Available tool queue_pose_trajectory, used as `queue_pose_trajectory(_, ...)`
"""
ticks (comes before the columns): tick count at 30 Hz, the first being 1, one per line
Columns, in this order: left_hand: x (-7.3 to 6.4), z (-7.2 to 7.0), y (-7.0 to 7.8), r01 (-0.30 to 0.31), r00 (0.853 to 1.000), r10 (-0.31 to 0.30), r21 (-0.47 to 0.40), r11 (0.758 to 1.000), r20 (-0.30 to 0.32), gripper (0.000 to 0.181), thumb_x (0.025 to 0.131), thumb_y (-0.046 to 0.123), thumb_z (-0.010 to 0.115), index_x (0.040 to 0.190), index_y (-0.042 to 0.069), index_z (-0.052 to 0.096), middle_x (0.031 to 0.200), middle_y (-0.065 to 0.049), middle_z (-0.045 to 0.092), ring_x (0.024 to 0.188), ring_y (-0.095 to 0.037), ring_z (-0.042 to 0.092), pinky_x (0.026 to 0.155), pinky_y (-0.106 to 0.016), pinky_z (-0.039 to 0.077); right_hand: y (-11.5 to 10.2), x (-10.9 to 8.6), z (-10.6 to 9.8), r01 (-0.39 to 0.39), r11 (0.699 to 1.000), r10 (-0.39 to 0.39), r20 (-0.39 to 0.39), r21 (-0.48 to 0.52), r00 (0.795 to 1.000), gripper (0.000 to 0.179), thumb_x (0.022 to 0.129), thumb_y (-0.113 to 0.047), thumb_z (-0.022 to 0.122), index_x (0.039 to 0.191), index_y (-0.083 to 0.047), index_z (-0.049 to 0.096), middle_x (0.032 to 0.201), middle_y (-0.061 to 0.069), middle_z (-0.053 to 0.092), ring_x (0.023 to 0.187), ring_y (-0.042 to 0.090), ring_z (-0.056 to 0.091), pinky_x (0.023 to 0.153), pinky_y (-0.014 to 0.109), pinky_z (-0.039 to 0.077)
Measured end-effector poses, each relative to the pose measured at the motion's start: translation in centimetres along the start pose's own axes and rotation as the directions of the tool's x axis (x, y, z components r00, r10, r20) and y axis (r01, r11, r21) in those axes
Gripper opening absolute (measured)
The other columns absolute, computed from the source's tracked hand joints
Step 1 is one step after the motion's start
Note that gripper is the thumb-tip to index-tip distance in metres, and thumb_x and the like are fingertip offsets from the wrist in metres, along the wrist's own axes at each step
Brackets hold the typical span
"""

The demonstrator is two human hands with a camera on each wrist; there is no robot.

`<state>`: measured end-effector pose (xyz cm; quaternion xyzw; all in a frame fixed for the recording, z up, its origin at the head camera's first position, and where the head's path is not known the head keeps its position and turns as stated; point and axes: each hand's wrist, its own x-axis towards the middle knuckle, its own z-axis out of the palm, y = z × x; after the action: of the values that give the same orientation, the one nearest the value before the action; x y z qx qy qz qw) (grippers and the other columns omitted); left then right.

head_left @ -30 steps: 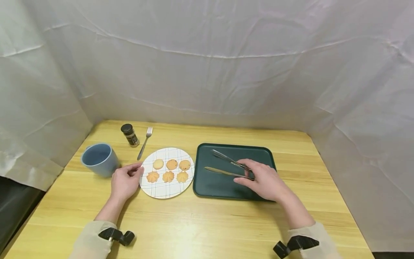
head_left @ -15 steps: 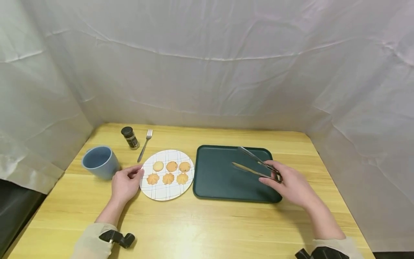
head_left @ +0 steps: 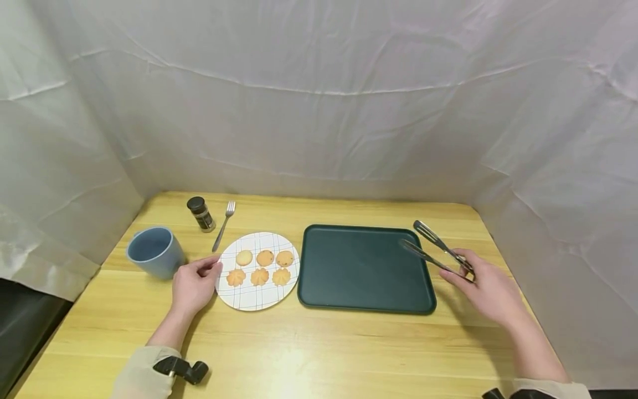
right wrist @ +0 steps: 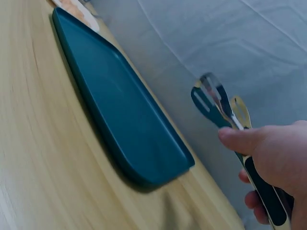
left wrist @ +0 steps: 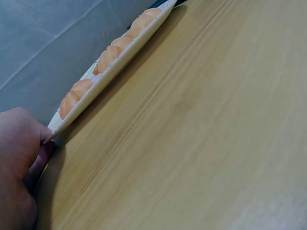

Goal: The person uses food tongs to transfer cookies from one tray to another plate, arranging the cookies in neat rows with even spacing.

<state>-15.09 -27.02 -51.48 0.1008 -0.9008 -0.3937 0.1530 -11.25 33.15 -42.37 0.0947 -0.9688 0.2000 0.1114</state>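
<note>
My left hand [head_left: 193,284] pinches the left rim of a round white plate [head_left: 257,299] with a thin grid pattern. Two rows of cookies lie on it, plain and speckled round ones behind, flower-shaped cookies [head_left: 260,276] in front. In the left wrist view the thumb is over the plate's rim [left wrist: 91,103] and a finger shows below it. My right hand [head_left: 490,285] grips metal tongs [head_left: 438,244] past the right side of a dark green tray [head_left: 366,271]. Their slotted tips are spread apart with nothing between them. The right wrist view shows the tongs [right wrist: 220,108] raised above the table.
A blue mug [head_left: 157,255] stands just left of my left hand. Behind it are a black-capped spice jar [head_left: 201,214] and a fork [head_left: 223,226]. The plate sits close to the tray's left edge. Pale cloth [head_left: 319,111] walls in the table's back and sides.
My right hand has carried the tongs rightward, from over the tray to beyond its right edge. The left hand and plate have stayed in place.
</note>
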Motion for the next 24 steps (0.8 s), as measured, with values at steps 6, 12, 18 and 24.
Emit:
queue_pose_trajectory(6, 0.0, 0.0, 0.1, 0.013, 1.0, -0.013, -0.006, 1.0, 0.009, 0.027, 0.101, 0.019, 0.073, 0.122, 0.005, 0.079, 0.097, -0.009, 0.078, 0.083, -0.02, 0.067, 0.071, -0.023, 0.045, 2.1, -0.7, -0.1, -0.126, 0.992, 0.126, 0.068, -0.012, 0.99, 0.064, 0.103, -0.05, 0.067, 0.146, -0.005, 0.054, 0.094, 0.001, 0.066, 0.067, 0.017, 0.053, 0.056, 0.037, 0.039)
queue_pose_trajectory(12, 0.1, 0.0, 0.0, 0.017, 1.0, -0.017, -0.007, 1.0, 0.012, 0.027, 0.101, 0.02, 0.073, 0.123, 0.005, 0.079, 0.098, -0.009, 0.078, 0.083, -0.02, 0.067, 0.071, -0.023, 0.045, 3.7, -0.8, 0.3, -0.202, 0.979, 0.205, 0.097, -0.033, 0.974, 0.071, 0.104, -0.056, 0.062, 0.149, -0.002, 0.05, 0.099, 0.011, 0.073, 0.088, 0.037, 0.067, 0.064, 0.053, 0.048)
queue_pose_trajectory(18, 0.0, 0.0, 0.0, 0.022, 1.0, -0.022, -0.011, 1.0, 0.017, 0.027, 0.101, 0.02, 0.073, 0.123, 0.005, 0.079, 0.097, -0.009, 0.078, 0.083, -0.02, 0.067, 0.07, -0.023, 0.045, 4.6, -1.0, 1.2, -0.289, 0.956, 0.292, 0.086, -0.047, 0.952, 0.075, 0.103, -0.061, 0.058, 0.147, 0.0, 0.05, 0.102, 0.018, 0.069, 0.098, 0.049, 0.066, 0.069, 0.062, 0.047)
queue_pose_trajectory(24, 0.1, 0.0, 0.0, 0.022, 1.0, -0.022, -0.016, 1.0, 0.021, 0.028, 0.101, 0.02, 0.072, 0.124, 0.005, 0.079, 0.098, -0.009, 0.078, 0.084, -0.021, 0.067, 0.07, -0.023, 0.046, 5.0, -1.3, 2.4, -0.36, 0.932, 0.361, 0.04, -0.036, 0.932, 0.076, 0.103, -0.06, 0.06, 0.146, 0.001, 0.05, 0.118, 0.037, 0.065, 0.102, 0.061, 0.061, 0.071, 0.064, 0.047)
